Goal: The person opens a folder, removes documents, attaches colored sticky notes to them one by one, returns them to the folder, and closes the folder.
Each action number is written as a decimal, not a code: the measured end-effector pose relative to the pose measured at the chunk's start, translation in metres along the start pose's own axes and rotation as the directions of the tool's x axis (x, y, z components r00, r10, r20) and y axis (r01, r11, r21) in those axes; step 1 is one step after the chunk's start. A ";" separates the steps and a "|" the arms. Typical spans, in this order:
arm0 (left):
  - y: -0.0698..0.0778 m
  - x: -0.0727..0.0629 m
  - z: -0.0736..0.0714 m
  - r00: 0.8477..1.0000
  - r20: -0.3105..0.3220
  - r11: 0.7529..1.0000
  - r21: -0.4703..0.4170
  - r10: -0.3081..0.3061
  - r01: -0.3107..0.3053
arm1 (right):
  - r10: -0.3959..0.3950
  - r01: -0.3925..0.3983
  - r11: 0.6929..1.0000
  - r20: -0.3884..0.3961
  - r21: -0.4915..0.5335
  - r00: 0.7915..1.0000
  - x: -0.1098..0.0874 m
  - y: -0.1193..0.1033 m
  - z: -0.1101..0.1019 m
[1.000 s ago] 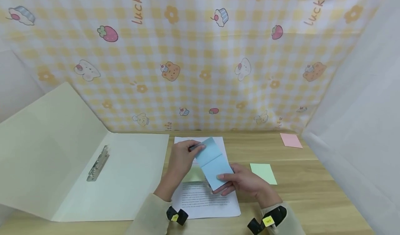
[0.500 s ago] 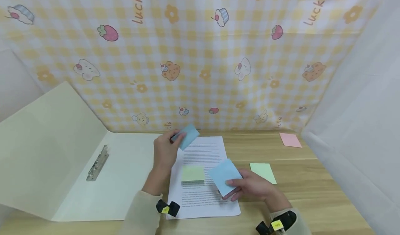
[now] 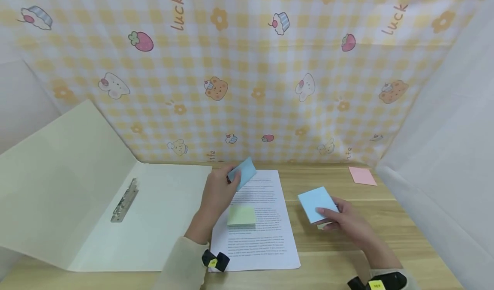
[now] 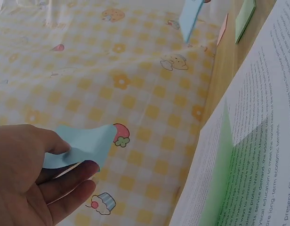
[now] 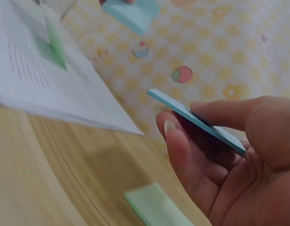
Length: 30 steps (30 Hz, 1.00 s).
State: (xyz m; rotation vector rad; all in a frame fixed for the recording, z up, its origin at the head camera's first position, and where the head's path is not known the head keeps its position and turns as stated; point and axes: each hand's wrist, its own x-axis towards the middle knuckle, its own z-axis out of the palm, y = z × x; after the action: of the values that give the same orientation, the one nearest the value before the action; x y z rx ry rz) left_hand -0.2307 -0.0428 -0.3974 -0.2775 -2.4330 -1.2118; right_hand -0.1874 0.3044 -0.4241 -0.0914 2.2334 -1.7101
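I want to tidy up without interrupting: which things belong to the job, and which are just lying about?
Likely in the job:
blue note, in the left hand
blue pad, in the right hand
printed pages
green note on the pages

Seemingly just lying about:
pink note
green pad
open folder

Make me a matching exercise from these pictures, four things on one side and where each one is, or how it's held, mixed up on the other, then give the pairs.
Things
1. Blue sticky-note pad
2. Single blue sticky note
3. Clip folder
4. Pink sticky note

Places and states
A. Lying open, left of the printed pages
B. Held in the left hand
C. On the table, near its back right corner
D. Held in the right hand

Pairs: 1-D, 2-B, 3-A, 4-C
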 end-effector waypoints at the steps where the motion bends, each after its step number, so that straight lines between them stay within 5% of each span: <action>1: 0.000 0.000 0.001 1.000 0.004 1.000 0.002 0.000 0.000 | 0.010 -0.010 1.000 -0.028 -0.016 1.000 -0.002 0.002 -0.005; 7: 0.000 0.000 0.006 1.000 0.030 1.000 0.000 0.008 -0.008 | 0.078 -0.094 0.990 -0.153 -0.104 0.985 -0.017 0.009 -0.036; 15: 0.002 -0.003 0.010 0.997 0.069 0.998 -0.042 0.038 -0.035 | 0.100 -0.140 0.975 -0.216 -0.176 0.971 -0.030 0.019 -0.070; 30: 0.005 -0.009 0.022 0.989 0.130 0.996 0.027 0.075 -0.080 | 0.138 -0.237 0.923 -0.315 -0.304 0.939 -0.028 0.043 -0.081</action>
State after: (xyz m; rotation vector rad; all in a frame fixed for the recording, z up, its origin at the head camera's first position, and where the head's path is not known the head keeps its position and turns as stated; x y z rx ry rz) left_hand -0.2267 -0.0223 -0.4089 -0.4493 -2.5234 -1.1525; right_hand -0.1779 0.3982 -0.4403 0.3074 2.6315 -1.2922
